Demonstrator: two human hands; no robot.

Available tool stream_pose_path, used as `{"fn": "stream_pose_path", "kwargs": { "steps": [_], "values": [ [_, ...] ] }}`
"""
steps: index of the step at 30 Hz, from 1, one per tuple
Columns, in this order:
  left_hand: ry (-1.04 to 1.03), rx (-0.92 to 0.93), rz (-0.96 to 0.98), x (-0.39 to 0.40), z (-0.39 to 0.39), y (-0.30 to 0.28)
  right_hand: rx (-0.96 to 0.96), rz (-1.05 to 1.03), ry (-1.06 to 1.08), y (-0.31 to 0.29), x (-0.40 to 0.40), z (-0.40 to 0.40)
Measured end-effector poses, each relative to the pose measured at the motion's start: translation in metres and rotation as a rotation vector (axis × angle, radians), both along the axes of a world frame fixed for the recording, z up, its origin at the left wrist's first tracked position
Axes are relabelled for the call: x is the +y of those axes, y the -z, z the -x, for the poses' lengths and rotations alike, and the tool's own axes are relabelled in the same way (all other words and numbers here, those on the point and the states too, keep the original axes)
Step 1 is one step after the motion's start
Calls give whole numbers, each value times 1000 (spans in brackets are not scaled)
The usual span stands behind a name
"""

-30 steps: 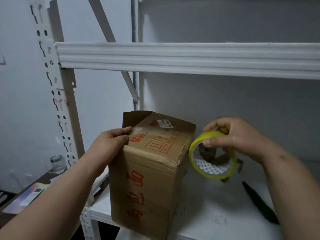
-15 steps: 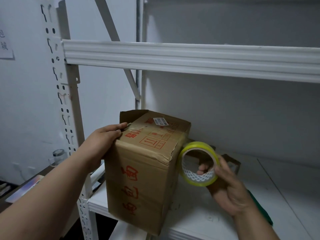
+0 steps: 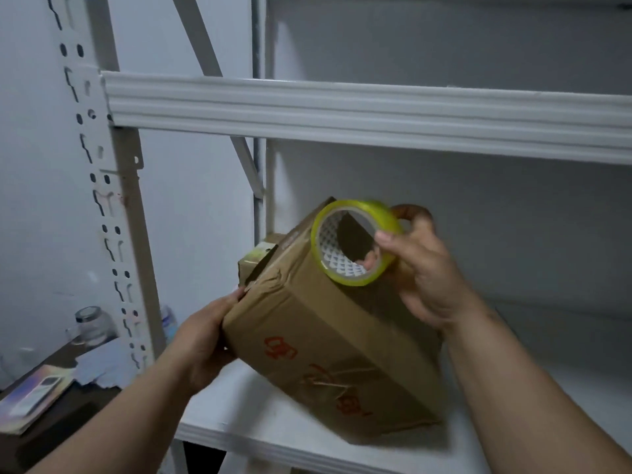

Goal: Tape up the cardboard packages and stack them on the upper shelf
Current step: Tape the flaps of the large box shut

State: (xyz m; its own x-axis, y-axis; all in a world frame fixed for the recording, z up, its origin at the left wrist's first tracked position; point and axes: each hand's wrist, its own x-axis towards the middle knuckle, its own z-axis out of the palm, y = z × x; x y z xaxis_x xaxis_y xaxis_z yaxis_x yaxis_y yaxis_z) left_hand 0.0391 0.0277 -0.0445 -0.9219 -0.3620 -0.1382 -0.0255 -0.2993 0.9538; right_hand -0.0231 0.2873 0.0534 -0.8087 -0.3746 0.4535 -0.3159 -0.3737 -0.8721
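A brown cardboard box (image 3: pixel 328 347) with red print lies tilted on the lower white shelf (image 3: pixel 260 429), its top end leaning away to the upper left. My left hand (image 3: pixel 205 333) grips the box's left edge near a torn, partly open flap. Over the box's upper right side, my right hand (image 3: pixel 420 268) holds a roll of yellow tape (image 3: pixel 354 242), thumb on the rim and fingers through the core. The upper shelf's white beam (image 3: pixel 342 111) runs across above.
A perforated white upright (image 3: pixel 106 200) stands at the left. Beyond it, a dark side table (image 3: pixel 68 412) carries a glass jar (image 3: pixel 90 323), a plastic bottle (image 3: pixel 168 319) and a flat printed package (image 3: pixel 30 401). Grey wall lies behind the shelves.
The box has tipped from upright onto its side, leaning back into the shelf. My right hand lifted the tape roll from beside the box to above it. My left hand slid down the left edge.
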Motion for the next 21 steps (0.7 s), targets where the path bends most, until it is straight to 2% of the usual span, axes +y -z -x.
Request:
{"fn": "stream_pose_path", "kwargs": {
  "steps": [2, 3, 7, 9, 13, 16, 18, 21],
  "values": [
    [-70, -65, 367, -15, 3, -2, 30, -64, 67, 4, -25, 5],
    [-86, -34, 512, -21, 3, -9, 56, -98, 95, 7, -38, 7],
    [56, 164, 601, -25, 4, -43, 157, -312, 100, 18, -93, 12],
    [113, 113, 665, -32, 7, -40, 165, -399, 105, 30, -115, 12],
    [88, 41, 805, -51, 12, -17, 26, -418, -3, 46, -137, 18],
    [207, 8, 702, -55, 10, -7, 10, -503, -51, 48, -141, 16],
    [346, -12, 576, -57, 7, 5, 110, -621, 1, 46, -143, 11],
    [358, 15, 548, -58, 6, 19, 207, -669, 83, 43, -141, 8]
  ]
}}
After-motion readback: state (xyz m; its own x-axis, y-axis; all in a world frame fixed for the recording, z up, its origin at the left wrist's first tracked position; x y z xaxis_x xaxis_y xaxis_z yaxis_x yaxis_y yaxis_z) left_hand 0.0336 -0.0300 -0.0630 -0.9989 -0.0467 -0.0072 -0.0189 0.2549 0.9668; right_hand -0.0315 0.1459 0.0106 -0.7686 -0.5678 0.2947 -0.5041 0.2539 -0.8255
